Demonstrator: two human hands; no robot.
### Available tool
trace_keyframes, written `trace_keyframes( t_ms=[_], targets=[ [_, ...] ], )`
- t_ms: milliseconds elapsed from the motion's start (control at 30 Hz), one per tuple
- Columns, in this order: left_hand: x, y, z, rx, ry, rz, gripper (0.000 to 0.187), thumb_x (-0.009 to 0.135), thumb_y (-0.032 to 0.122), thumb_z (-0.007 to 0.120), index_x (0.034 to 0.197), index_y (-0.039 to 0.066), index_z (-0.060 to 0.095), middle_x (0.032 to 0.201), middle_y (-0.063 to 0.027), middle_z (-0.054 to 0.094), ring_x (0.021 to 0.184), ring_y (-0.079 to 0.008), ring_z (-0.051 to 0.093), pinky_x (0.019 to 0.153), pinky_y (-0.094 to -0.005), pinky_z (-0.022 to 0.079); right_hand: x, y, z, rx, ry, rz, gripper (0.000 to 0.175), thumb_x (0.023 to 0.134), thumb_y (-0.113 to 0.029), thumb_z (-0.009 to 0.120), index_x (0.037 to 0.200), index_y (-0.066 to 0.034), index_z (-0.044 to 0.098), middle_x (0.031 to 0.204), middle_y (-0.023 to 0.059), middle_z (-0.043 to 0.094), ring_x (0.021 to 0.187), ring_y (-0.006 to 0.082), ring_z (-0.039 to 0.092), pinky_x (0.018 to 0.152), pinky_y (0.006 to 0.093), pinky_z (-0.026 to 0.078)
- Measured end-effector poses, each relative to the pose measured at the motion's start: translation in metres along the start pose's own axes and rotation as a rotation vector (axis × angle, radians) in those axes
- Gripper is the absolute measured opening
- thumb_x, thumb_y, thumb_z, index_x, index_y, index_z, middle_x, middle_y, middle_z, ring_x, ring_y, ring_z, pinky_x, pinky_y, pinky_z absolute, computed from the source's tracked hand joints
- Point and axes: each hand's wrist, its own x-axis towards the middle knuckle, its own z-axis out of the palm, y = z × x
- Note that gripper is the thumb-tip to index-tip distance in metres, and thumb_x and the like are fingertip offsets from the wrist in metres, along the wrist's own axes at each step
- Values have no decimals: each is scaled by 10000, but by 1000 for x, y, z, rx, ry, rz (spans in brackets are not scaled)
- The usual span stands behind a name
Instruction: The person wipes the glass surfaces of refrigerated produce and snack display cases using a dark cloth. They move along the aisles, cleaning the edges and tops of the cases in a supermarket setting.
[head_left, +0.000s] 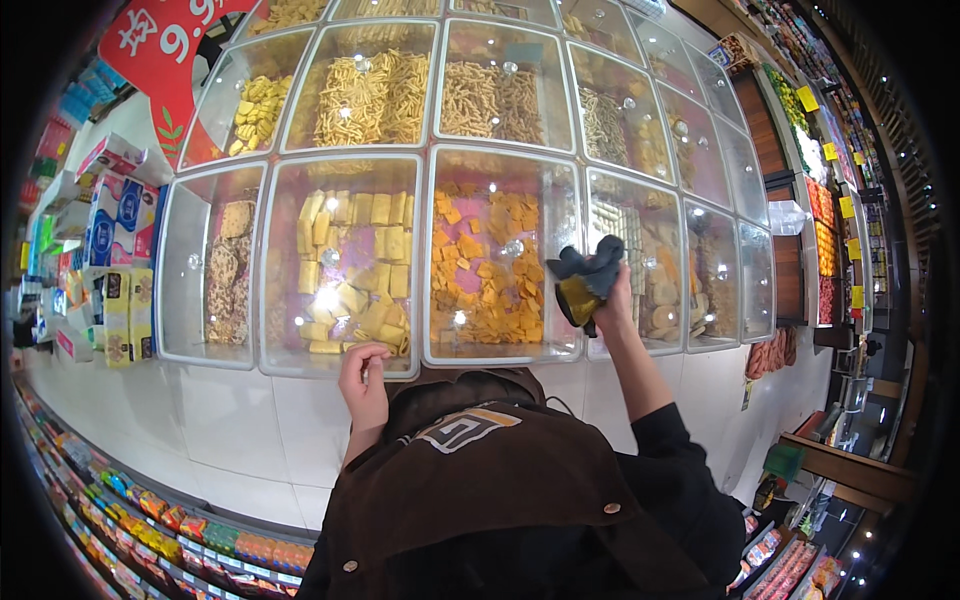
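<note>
My right hand is closed on a crumpled dark cloth with a yellowish part, over the frames between two clear-lidded snack bins. Curled loosely, my left hand rests at the near edge of the bin of pale yellow rolled snacks; nothing shows in it. Orange square chips lie under the transparent lid between my hands. Right of the cloth, another lidded bin holds white sticks and pale flat pieces. Farther bins hold thin yellow sticks and short brown sticks.
Boxed packages stand left of the bins, below a red sign. Packaged goods fill shelves behind me at lower left. A produce display stands at the right. Pale floor tiles run along the near side of the bins.
</note>
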Motion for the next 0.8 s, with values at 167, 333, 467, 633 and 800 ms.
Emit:
trace_keyframes(
  t_ms=[167,333,467,633,800],
  targets=[
    [12,6,9,15,-80,17,82,942,-7,535,952,-7,616,959,-79,611,871,-157,593,787,-265,466,-22,16,64,522,-340,273,358,1023,-358,411,1149,-66,575,1141,123,632,1020,280,630,927,446,515],
    [13,-3,7,-2,-13,6,148,974,49,520,1103,6,577,1065,-87,584,966,-174,577,883,-300,453,-50,51,185,-495,-601,-73,371,1002,-310,448,1294,-88,501,1177,132,584,1047,311,581,882,414,486],
    [17,-4,0,-72,231,-102,365,1000,105,499,1351,35,428,1291,-105,487,1157,-215,501,1025,-362,376,-39,115,186,-881,-527,-471,632,942,-209,569,1513,-95,322,1485,196,405,1366,390,381,1092,435,341],
    [5,-22,-35,120,362,-124,442,929,18,497,1362,41,411,1322,-107,471,1164,-232,493,1013,-371,381,-16,142,199,-1404,-738,-777,551,870,-221,640,1384,-104,479,1514,205,368,1427,397,298,1151,520,252],
    [-8,-16,-49,40,313,-207,417,919,11,505,1327,50,428,1305,-94,483,1106,-199,523,958,-336,397,2,174,214,-1626,-934,-959,632,856,-331,675,1417,-134,464,1533,164,351,1440,391,284,1146,546,263]
  ],
)
